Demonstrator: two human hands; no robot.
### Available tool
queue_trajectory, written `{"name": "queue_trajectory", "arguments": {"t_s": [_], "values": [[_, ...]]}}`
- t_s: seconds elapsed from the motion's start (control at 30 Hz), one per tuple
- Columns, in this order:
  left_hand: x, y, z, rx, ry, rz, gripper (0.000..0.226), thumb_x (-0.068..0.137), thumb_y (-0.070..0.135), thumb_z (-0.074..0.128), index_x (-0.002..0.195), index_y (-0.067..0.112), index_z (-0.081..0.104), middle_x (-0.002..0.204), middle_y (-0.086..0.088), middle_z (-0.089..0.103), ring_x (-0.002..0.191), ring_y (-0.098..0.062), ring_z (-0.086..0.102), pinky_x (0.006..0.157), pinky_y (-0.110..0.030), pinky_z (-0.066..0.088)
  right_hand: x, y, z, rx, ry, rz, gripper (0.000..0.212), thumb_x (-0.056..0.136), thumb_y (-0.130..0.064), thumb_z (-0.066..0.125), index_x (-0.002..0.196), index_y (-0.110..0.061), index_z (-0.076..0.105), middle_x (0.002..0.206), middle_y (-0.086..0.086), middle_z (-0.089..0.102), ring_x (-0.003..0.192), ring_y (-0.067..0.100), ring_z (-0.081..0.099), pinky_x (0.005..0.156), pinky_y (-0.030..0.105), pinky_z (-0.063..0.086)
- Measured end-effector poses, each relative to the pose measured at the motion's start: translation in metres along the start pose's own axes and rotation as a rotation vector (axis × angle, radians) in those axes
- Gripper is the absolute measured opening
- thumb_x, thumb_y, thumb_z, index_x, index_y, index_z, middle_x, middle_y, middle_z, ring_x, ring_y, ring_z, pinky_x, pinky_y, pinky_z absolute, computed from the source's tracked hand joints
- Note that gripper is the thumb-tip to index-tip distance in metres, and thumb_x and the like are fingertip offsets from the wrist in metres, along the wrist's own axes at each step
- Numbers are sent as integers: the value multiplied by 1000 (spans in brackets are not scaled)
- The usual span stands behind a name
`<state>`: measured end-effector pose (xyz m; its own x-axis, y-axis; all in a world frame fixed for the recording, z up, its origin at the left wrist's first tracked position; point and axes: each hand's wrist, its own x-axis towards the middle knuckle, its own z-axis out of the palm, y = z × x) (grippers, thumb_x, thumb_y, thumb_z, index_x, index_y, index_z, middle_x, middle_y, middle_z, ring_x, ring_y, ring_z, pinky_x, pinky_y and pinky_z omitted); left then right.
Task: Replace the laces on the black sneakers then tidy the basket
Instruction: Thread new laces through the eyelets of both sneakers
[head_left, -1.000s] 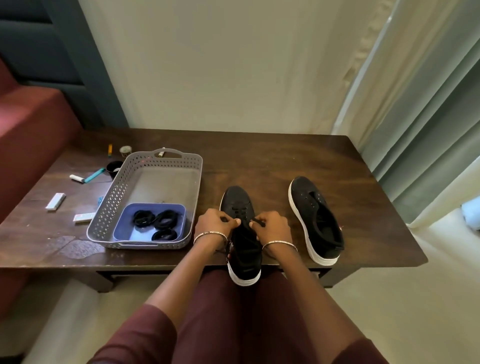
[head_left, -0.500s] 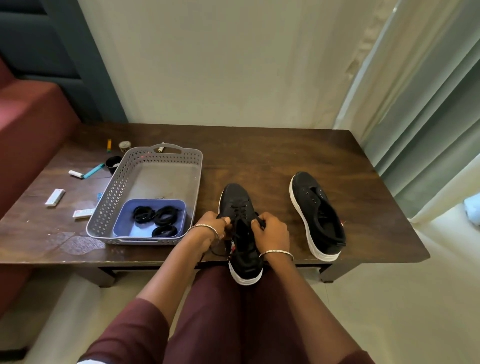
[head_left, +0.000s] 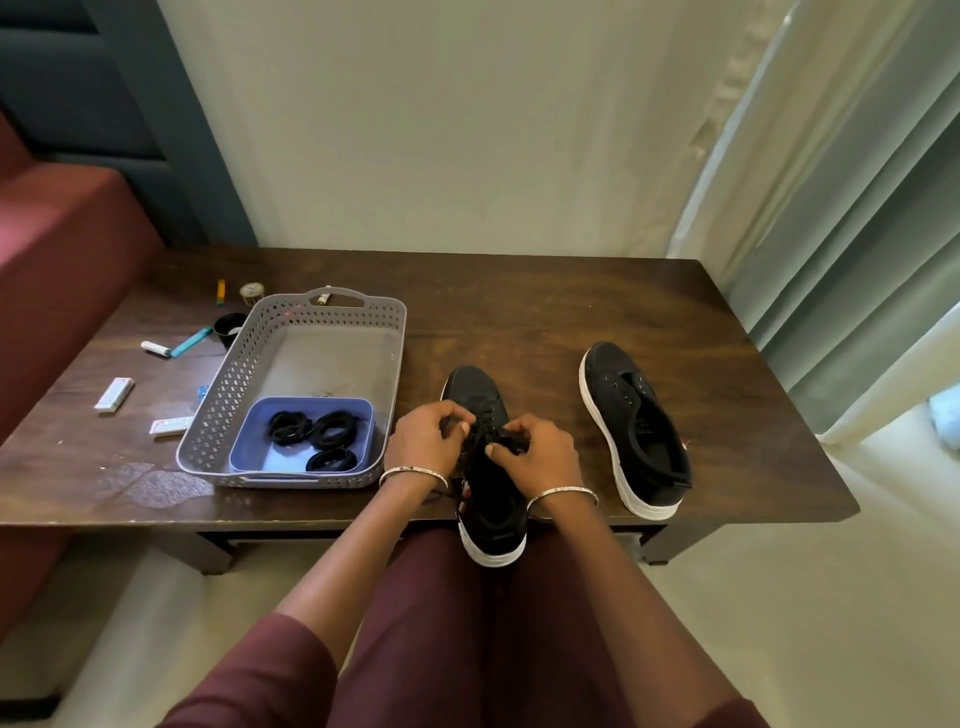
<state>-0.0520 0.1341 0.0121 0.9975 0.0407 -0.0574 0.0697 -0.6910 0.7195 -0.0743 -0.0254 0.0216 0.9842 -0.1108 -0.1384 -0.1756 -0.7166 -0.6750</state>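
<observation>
Left hand (head_left: 423, 441): fingers curled tight, thumb and forefinger pinching the black lace (head_left: 503, 440) at the eyelet row. Right hand (head_left: 540, 457): likewise curled, pinching the same lace from the other side. Each wrist carries a thin metal bangle (head_left: 413, 472).

Both hands work on a black canvas sneaker with a white sole (head_left: 493, 506). Its toe points away and its heel overhangs the table's near edge, above the maroon-clothed lap (head_left: 441, 649). The second black sneaker (head_left: 636, 431) lies apart to the right, with no lace visible in its eyelets.

Just left of the hands is a grey perforated plastic basket (head_left: 234, 395). In its near end sits a blue plastic tray (head_left: 249, 447) holding three coiled black laces (head_left: 322, 431).

Surface: dark wooden low table (head_left: 519, 312), with a pale worn patch at its near left. Left of the basket are a black cup (head_left: 228, 327), a teal pen (head_left: 189, 342), a white stick (head_left: 155, 348) and two white packets (head_left: 114, 395).

Room: cream wall (head_left: 467, 130) behind, pale curtains (head_left: 831, 208) at right, red sofa (head_left: 62, 260) at left.

Hard to read: the lace merges with the black upper, so its path through the eyelets cannot be told. Small items behind the basket are too small to identify.
</observation>
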Motion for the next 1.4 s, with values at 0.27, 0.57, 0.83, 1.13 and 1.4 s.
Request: {"name": "queue_trajectory", "arguments": {"t_s": [0.27, 0.57, 0.83, 1.13, 1.4], "values": [[7, 42, 1, 492, -59, 89, 13, 91, 33, 65, 95, 32, 77, 104, 2, 69, 94, -27, 66, 69, -33, 48, -14, 4, 17, -28, 125, -34, 17, 86, -26, 74, 100, -18, 69, 100, 1, 72, 93, 20, 67, 70, 25, 42], [21, 67, 6, 742, -254, 94, 18, 96, 21, 58, 108, 8, 62, 104, -9, 66, 100, -31, 65, 73, -36, 47, -17, 14, 36, -66, 243, -93, 18, 87, -29, 70, 98, -14, 72, 96, 5, 71, 92, 27, 62, 68, 28, 36], [24, 21, 0, -305, -412, -332, 37, 96, 7, 58, 59, 8, 49, 47, -3, 41, 35, -10, 34, 41, -21, 29, -18, 16, 52, -32, 425, -112, 6, 79, -16, 76, 80, -12, 73, 74, 5, 70, 71, 29, 62, 61, 27, 35], [13, -6, 8, -436, -308, -226, 17, 96, 15, 63, 80, 15, 68, 60, 2, 53, 52, -8, 42, 51, -19, 37, -16, 20, 51, 49, 384, -130, 12, 86, -24, 72, 86, -12, 74, 81, 3, 71, 77, 24, 63, 66, 28, 39], [-3, -26, 11, -235, -68, -221, 13, 90, 22, 70, 79, 28, 73, 79, 4, 72, 75, -11, 64, 76, -28, 51, -1, 20, 22, 272, 194, -69, 10, 90, -22, 69, 93, -22, 78, 84, -10, 74, 79, 1, 67, 75, 17, 50]]}}
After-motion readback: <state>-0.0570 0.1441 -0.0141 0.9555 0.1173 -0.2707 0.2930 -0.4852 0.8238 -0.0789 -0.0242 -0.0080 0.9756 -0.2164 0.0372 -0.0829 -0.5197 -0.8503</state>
